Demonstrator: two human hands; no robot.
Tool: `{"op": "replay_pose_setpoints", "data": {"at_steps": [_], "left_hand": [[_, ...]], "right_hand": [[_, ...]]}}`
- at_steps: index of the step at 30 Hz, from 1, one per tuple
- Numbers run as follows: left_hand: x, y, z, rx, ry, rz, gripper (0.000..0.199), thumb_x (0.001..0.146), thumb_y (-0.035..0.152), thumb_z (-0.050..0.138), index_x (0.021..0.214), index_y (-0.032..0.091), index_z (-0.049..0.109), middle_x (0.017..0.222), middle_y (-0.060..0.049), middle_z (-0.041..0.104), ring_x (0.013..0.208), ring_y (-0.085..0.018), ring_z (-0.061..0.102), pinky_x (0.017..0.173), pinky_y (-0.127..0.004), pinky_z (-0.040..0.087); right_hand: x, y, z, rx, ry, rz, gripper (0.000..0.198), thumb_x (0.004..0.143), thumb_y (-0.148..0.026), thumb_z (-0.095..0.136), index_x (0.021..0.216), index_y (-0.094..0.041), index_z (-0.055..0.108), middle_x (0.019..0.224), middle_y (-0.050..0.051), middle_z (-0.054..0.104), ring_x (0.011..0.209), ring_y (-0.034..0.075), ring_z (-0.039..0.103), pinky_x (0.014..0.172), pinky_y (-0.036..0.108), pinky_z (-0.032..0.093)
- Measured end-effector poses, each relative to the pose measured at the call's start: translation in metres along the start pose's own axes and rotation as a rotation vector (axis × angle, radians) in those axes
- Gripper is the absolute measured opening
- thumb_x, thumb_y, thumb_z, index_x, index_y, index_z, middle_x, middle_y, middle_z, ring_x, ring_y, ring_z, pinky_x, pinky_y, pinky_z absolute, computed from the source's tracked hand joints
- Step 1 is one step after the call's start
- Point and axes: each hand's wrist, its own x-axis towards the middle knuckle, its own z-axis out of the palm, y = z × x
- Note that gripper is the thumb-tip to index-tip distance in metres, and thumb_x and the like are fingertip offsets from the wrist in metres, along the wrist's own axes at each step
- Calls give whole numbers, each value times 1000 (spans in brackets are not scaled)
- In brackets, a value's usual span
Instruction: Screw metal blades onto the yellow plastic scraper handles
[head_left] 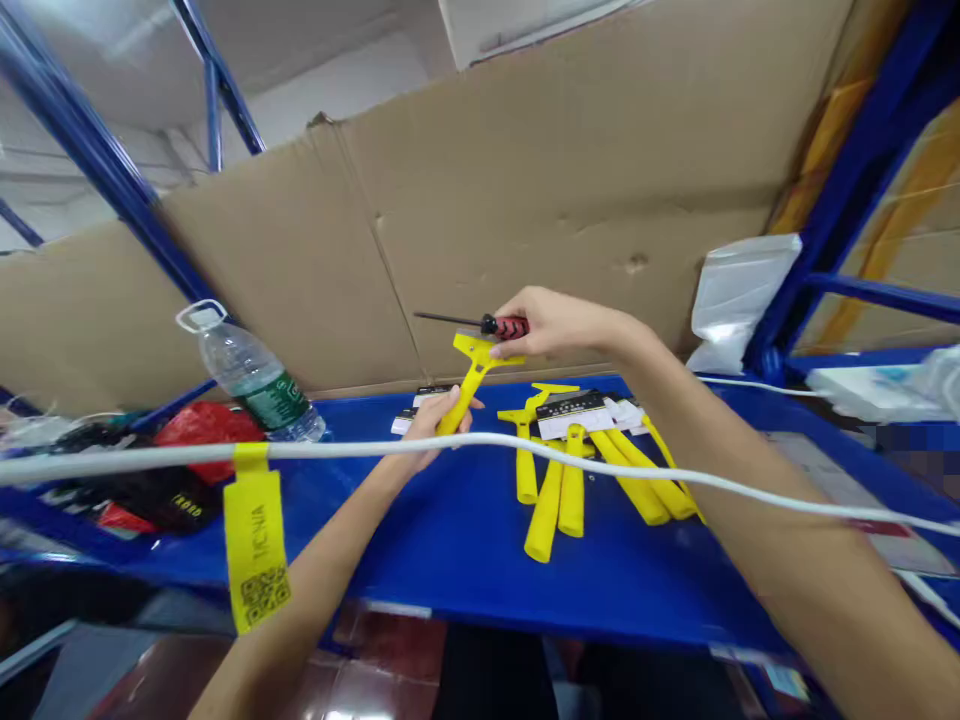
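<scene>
So, the yellow scraper is up above the blue shelf, left hand wrapped round its handle, right hand holding a screwdriver with fingertips at its head. Best grip the handle firmly and keep the shaft clear of skin.

A white cable crosses in front, left to right. Cardboard blocks the far side, a bottle the far left. There is room over the near shelf, just left of the yellow scrapers.
</scene>
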Motion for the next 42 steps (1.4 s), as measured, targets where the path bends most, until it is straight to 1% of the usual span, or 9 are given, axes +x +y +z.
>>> {"op": "replay_pose_setpoints", "data": {"at_steps": [3, 5, 8, 12, 17, 20, 27, 34, 42], "left_hand": [[11, 3, -28, 262, 155, 93, 79, 99, 91, 59, 111, 16, 79, 92, -11, 79, 79, -24, 73, 76, -36, 59], [12, 3, -48, 643, 282, 119, 74, 101, 86, 59, 124, 18, 78, 115, -15, 82, 109, -32, 77, 98, -42, 60], [4, 0, -72, 1097, 329, -66, 88, 96, 85, 68, 151, 16, 67, 148, -26, 72, 142, -48, 65, 114, -54, 52], [-3, -6, -78, 1255, 223, -296, 118, 88, 95, 68, 169, 11, 51, 158, -35, 63, 146, -59, 61, 112, -60, 51], [0, -10, -69, 1294, 106, -303, 113, 87, 77, 82, 175, 17, 45, 160, -32, 62, 142, -57, 66, 111, -61, 54], [4, -11, -68, 1245, 143, -135, 113, 84, 61, 89, 176, 15, 43, 161, -32, 60, 147, -57, 62, 115, -65, 54], [6, 1, -52, 1019, 289, 661, 115, 92, 50, 89, 184, 22, 25, 180, -26, 34, 169, -46, 39, 134, -64, 41], [3, 7, -29, 945, 431, 947, 122, 89, 50, 96, 184, 28, 22, 176, -25, 36, 166, -46, 41, 132, -67, 45], [-2, 13, -13, 937, 628, 1153, 125, 81, 57, 102, 180, 32, 30, 168, -21, 43, 156, -45, 51, 122, -65, 55]], "right_hand": [[-2, -1, -3, -63, 124, 18, 40, 89, -34, 80, 70, -22, 46, 65, -6, 40, 65, 13, 32, 65, 33, 26], [-4, -1, -7, -106, 204, 34, 42, 90, -31, 81, 69, -22, 46, 64, -6, 40, 66, 13, 31, 66, 34, 25], [-8, -1, -14, -151, 282, 63, 44, 91, -30, 83, 69, -22, 45, 65, -5, 42, 67, 13, 30, 67, 34, 24], [-10, -3, -18, -194, 305, 87, 44, 92, -28, 84, 69, -21, 46, 65, -5, 42, 68, 14, 28, 67, 35, 24], [-7, -3, -14, -209, 323, 78, 45, 93, -30, 83, 69, -21, 47, 64, -5, 42, 66, 14, 28, 66, 36, 24], [-6, -2, -13, -219, 326, 80, 46, 92, -29, 84, 68, -21, 46, 64, -5, 42, 66, 14, 27, 66, 36, 24], [-12, -3, -22, -140, 397, 145, 48, 90, -25, 86, 65, -22, 45, 63, -5, 39, 64, 13, 30, 63, 34, 27], [-23, -3, -31, 167, 433, 178, 36, 88, -42, 94, 81, -20, 67, 65, 0, 54, 52, 15, 48, 50, 33, 36], [-11, -17, -13, 206, 363, 171, 32, 92, -31, 90, 77, -19, 65, 61, -3, 53, 48, 13, 51, 46, 30, 41]]}}
